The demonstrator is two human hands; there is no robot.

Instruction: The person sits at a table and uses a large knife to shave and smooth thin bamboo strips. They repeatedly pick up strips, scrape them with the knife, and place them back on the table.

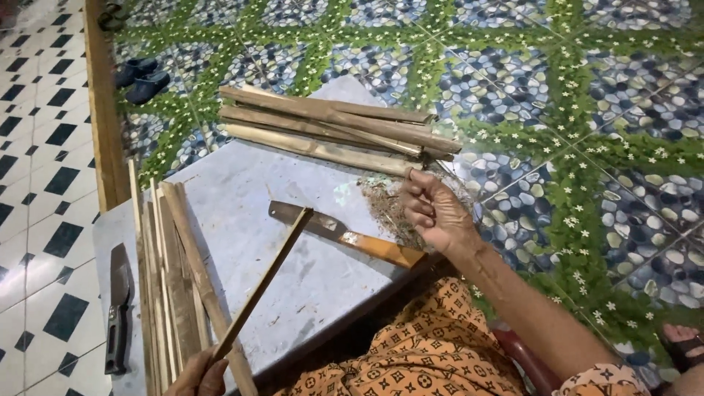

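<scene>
Nothing packaged is showing anywhere in this view: no boxes, wrappers, labels, signs or screens are appearing from the upper left of the frame down to the lower right.

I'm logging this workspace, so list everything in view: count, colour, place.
board: one, grey, on the floor under the work.
bamboo poles: about five, tan, stacked at the board's far edge.
strips: a bundle, count unclear, tan, along the board's left side.
strip: one, tan, held slanting over the board.
cleaver: one, metal blade with orange handle, mid-board.
knife: one, dark, on the board's left edge.
shavings: a pile, brown, near the right hand.
shoes: two, blue, on the floor far left.
left hand: grips the strip.
right hand: loosely curled, beside the shavings.
</scene>
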